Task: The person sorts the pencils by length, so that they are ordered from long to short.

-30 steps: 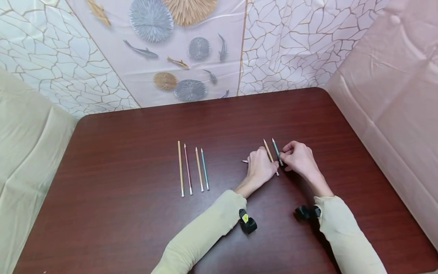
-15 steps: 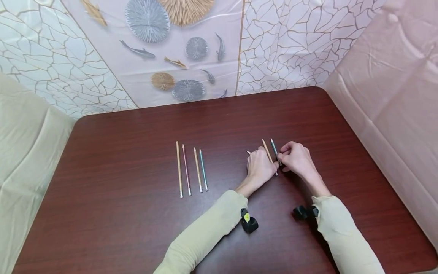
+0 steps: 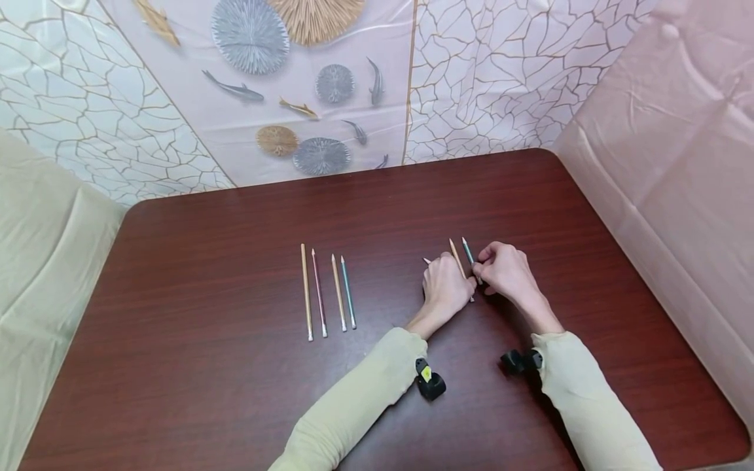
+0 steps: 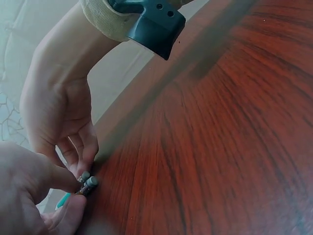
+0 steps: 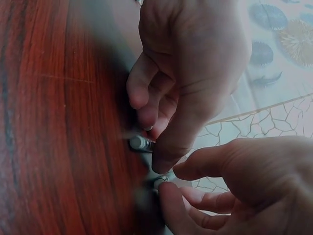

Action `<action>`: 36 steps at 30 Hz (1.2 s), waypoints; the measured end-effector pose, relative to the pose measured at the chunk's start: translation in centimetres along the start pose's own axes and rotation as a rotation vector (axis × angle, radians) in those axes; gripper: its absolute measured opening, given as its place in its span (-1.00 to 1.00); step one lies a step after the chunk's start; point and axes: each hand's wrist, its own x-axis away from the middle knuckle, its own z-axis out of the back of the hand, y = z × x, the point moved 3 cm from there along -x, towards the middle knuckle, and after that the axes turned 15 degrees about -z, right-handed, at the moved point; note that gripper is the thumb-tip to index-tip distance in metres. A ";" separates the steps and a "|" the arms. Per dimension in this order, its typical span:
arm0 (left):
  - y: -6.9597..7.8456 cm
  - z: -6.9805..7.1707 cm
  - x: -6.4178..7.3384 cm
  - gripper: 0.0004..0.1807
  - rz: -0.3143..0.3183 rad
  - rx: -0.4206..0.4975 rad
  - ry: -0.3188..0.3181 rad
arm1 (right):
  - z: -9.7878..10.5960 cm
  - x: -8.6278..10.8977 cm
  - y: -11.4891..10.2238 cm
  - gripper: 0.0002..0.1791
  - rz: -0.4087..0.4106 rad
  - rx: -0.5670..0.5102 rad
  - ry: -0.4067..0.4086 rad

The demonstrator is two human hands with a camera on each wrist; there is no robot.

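Right of centre in the head view, we see the left hand (image 3: 448, 284) pinching a tan pencil (image 3: 456, 254) between thumb and curled fingers, while the right hand (image 3: 508, 269) pinches a teal pencil (image 3: 468, 250) just beside it, thumb and forefinger near its eraser end. The tip of a third pencil (image 3: 427, 261) pokes out left of the left knuckles; whether the fingers grip it, we cannot tell. To handle such slim barrels well, we would press lightly, nudge them from the eraser ends in small moves, and steady one while shifting the other, since they could roll and the fingertips crowd together. The row of four pencils (image 3: 319, 294) lies well apart, left of centre, and a wide sweep that way could scatter it. The far edge of the table (image 3: 206, 294) crosses the upper frame beyond the tips; its right edge slants toward the lower right. We judge the easiest sliding room lies between the row and the left hand.
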 end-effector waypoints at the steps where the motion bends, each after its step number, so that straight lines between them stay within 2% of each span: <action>1: 0.0 0.0 0.0 -0.68 0.002 0.007 0.004 | 0.0 -0.1 0.0 -0.77 0.002 0.011 0.003; 7: -0.2 -0.1 -0.1 -0.67 0.008 0.041 0.014 | -0.1 -0.1 -0.4 -0.78 0.003 0.119 0.023; 15: 0.0 0.1 -0.3 -0.61 -0.030 0.040 0.021 | -0.2 -0.1 -0.7 -0.86 -0.012 0.205 0.047; 21: -0.2 0.2 -0.3 -0.61 -0.031 0.054 0.019 | -0.2 -0.1 -0.8 -0.85 -0.017 0.209 0.055; 27: -0.5 0.4 -0.2 -0.75 -0.031 0.130 0.033 | -0.3 0.0 -0.7 -0.83 -0.020 0.185 0.064; 30: -0.6 0.5 -0.1 -0.83 -0.028 0.139 0.029 | -0.3 0.0 -0.6 -0.82 -0.011 0.174 0.073; 36: -0.5 0.7 -0.1 -0.70 0.015 0.152 0.006 | -0.2 -0.1 -0.4 -0.80 -0.017 0.163 0.073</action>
